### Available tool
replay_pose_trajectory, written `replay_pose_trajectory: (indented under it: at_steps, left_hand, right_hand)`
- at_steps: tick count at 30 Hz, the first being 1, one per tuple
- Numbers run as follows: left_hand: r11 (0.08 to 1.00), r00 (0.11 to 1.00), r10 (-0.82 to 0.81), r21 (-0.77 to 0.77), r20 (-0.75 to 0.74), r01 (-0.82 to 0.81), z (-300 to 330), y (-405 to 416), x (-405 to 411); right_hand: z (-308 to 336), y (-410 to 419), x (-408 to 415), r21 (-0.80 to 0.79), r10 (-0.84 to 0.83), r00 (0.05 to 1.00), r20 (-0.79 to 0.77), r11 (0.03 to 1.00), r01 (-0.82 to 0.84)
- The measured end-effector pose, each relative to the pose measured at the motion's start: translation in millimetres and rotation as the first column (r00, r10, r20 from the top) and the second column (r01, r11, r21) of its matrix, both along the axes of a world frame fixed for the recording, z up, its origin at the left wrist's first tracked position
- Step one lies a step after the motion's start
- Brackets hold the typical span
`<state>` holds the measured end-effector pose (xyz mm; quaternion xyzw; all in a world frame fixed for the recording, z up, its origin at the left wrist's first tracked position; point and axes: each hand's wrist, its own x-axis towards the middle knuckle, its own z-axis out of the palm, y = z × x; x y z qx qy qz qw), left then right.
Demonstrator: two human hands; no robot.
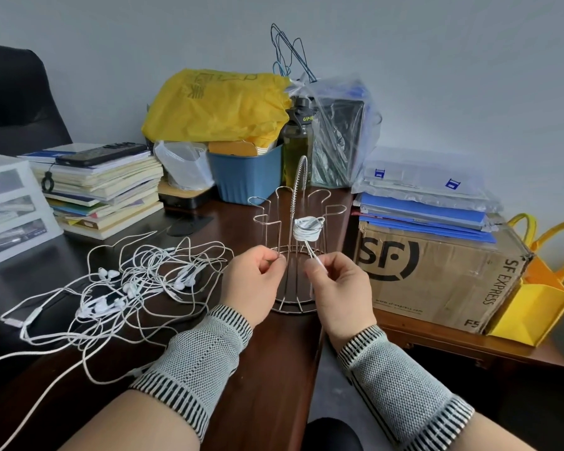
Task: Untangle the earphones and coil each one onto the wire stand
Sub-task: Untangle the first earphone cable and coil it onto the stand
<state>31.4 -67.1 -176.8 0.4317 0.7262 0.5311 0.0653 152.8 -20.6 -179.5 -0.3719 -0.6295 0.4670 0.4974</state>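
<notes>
1. The wire stand (pixel 293 255) stands upright at the bench (pixel 267 353) edge, its looped centre post pointing up.
2. One coiled earphone (pixel 306 227) wraps a right-hand arm of the stand, its loose end trailing down toward the person.
3. The right hand (pixel 341 294) pinches that end; the left hand (pixel 253 284) curls its fingers at the base ring, though I cannot tell what they hold.
4. The tangled earphones (pixel 127 288) sprawl left on the bench, their cords running out of view.
</notes>
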Motion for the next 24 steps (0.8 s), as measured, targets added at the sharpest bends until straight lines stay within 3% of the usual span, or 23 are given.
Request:
replay_pose_trajectory:
  at_steps: [5, 18, 24]
  left_hand:
    - [0.999, 0.999, 0.038, 0.0, 0.007, -0.038, -1, 0, -3]
    - [0.996, 0.996, 0.084, 0.026, 0.039, -0.085, -1, 4, -4]
    - [0.996, 0.996, 0.071, 0.052, 0.063, -0.074, -2, 4, -3]
  right_hand:
    - [-9, -5, -4, 0.058, -0.006, 0.999, 0.042, 0.998, 0.004]
    - [-30, -4, -15, 0.422, -0.167, 0.945, 0.282, 0.906, 0.034]
    - [-30, -3, -16, 0.443, -0.184, 0.934, 0.305, 0.896, 0.032]
